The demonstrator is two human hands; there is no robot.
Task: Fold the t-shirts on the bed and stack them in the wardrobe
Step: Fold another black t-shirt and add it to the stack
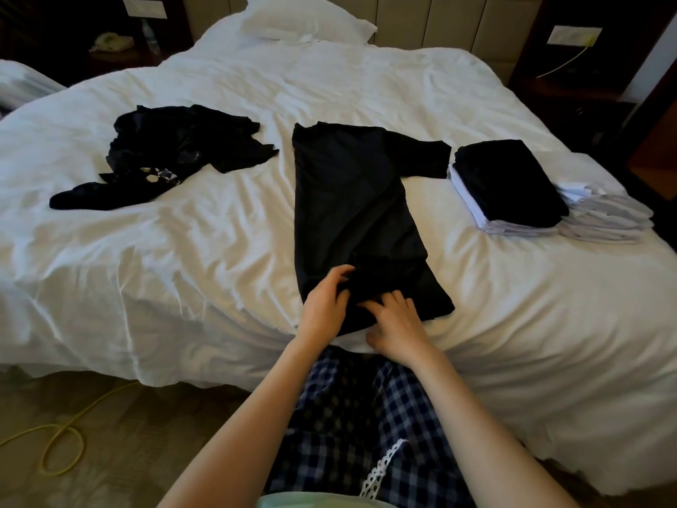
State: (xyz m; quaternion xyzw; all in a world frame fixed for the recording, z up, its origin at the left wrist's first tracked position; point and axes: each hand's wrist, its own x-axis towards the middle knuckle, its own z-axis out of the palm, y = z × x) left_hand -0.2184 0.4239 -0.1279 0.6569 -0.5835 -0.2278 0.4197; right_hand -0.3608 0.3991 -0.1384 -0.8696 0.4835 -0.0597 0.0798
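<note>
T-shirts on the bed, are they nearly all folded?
Partly. A folded pile sits on the right. The left hand pinches and the right hand presses the hem of the half-folded black t-shirt. The crumpled heap on the left waits; the wardrobe is out of view.

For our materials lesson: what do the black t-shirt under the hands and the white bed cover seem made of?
Black t-shirt: thin, soft knit, perhaps cotton blend; slight sheen, lies limp. White bed cover: woven cloth, likely cotton; matte, holds crisp creases.
</note>
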